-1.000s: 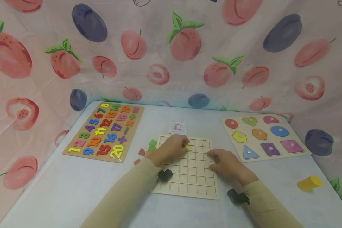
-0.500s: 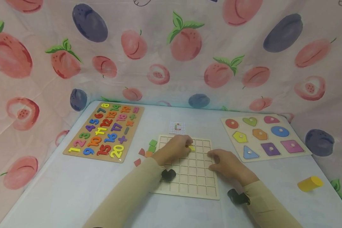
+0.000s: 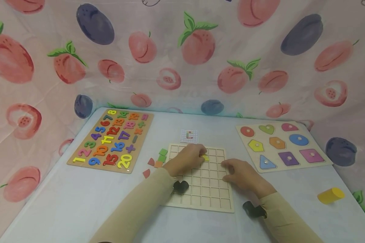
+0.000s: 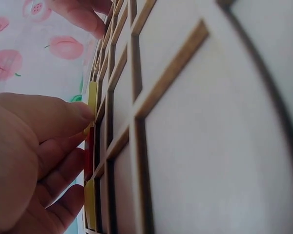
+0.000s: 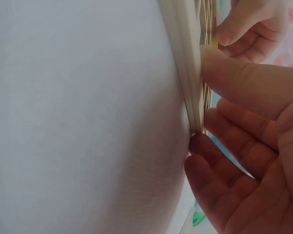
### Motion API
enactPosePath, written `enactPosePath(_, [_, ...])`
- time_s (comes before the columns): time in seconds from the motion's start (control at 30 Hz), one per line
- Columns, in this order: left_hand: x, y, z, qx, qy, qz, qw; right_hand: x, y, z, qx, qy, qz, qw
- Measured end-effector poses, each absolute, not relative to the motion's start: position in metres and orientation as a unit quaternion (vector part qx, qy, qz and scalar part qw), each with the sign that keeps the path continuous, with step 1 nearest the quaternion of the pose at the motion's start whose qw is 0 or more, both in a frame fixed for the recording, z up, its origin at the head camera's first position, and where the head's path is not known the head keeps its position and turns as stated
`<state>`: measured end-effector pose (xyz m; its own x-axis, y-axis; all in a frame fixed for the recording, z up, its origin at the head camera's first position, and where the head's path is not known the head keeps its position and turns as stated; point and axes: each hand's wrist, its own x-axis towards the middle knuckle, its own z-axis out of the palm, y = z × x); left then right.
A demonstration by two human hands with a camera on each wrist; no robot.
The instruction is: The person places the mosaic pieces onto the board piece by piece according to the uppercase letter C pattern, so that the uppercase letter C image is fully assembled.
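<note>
Yellow piece: the yellow piece (image 3: pixel 205 158) showed at the left fingertips and looked to lie within one cell, partly covered; it sat slightly further right than a second ago and looked squarer to the grid.
Left hand: the left hand (image 3: pixel 188 158) had shifted right with that piece, then all but stopped over the last half second. Its fingers curved loosely, thumb tip against the yellow piece; whether they pinched it or only pressed, I could not tell.
Under the left fingers: a red piece (image 4: pixel 89 153) and, beyond it, a second yellow piece (image 4: pixel 90 204) ran in line with the first.
What the change meant: the shift read as a small correction, settling the piece rather than carrying it.
Right hand: the right hand (image 3: pixel 241 173) had kept its place, thumb and fingers apart and relaxed, tips resting at the board's edge without gripping anything visible, probably steadying it.
Grid board: the grid board (image 3: pixel 200 208) lay under the left hand and reached to the right fingertips.
Printed card: the card (image 3: pixel 189 136), with a coloured pattern, lay just beyond the left hand.
Loose pieces: two green pieces (image 3: pixel 162 157), an orange piece (image 3: pixel 158 164) and two red rounded pieces (image 3: pixel 146 173) lay left of the left hand.
Yellow cylinder: the yellow cylinder (image 3: pixel 328 196) stayed well right of the right hand.
</note>
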<state>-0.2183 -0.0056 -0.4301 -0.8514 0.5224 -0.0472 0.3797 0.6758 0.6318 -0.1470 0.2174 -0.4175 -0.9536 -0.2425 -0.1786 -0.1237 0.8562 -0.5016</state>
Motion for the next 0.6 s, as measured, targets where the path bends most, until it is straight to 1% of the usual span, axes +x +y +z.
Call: enactPosePath(0.6, [-0.2140, -0.0088, -0.4232, 0.257, 0.912, 0.300, 0.108, -0.1461, 0.2178, -0.4155, -0.108, 0.955, -0.251, 0.114])
